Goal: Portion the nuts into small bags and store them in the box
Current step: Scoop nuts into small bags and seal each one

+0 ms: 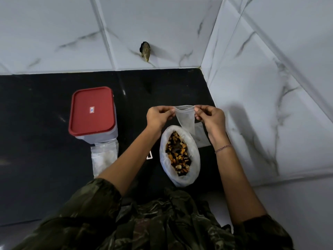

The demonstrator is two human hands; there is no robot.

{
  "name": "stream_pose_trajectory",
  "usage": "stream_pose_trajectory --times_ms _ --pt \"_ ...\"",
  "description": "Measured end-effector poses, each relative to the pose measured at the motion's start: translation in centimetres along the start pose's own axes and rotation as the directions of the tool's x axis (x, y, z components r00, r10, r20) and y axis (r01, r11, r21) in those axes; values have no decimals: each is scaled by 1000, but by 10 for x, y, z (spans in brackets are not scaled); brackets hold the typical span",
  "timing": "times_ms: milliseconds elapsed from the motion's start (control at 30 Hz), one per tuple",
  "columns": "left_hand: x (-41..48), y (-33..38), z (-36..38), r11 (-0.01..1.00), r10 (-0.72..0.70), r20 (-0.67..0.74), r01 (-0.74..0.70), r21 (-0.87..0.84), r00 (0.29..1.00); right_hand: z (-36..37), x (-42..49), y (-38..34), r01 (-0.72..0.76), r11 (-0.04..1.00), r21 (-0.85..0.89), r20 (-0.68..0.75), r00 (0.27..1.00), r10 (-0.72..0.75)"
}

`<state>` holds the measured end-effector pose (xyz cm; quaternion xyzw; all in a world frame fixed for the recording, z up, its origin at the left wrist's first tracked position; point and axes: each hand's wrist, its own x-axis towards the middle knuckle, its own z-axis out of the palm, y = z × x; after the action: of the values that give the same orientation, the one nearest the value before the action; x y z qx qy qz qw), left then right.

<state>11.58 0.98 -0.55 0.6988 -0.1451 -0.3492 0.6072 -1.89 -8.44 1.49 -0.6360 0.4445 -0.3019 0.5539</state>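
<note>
Step in hand: opening one small bag [185, 118]. The left hand [158, 116] and right hand [210, 120] each pinch one side of its mouth and hold it in the air over the far rim of the big bag [195, 156].

To do it well, I judge: part the lips evenly until the mouth gapes. Work low over the nuts [178, 156], so spills drop back (thin film likely clings).

The small bag is clear, limp and apparently empty. The nuts, brown and amber, sit near the countertop's [36, 141] front right. The box [92, 110], red lid on, stands left of them, with spare bags [104, 157] lying flat before it.
</note>
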Motion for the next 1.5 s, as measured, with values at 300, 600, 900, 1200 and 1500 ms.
stream_pose_trajectory --times_ms 300,600,900,1200,1500 --pt "-31 14 -33 980 175 -103 -184 -79 979 33 -44 -23 241 967 -83 15 970 -241" --pt "-41 16 -65 953 252 -166 -215 211 953 60 -76 -20 440 884 -156 215 889 -404" --pt "-57 22 -82 819 425 -9 -381 429 905 60 -66 -36 782 237 -576 679 620 -393" --pt "-62 17 -97 817 388 24 -356 454 921 71 -75 -28 847 135 -513 689 501 -524" --pt "-63 17 -97 724 398 106 -383 574 911 77 -77 -18 774 56 -630 633 555 -540"
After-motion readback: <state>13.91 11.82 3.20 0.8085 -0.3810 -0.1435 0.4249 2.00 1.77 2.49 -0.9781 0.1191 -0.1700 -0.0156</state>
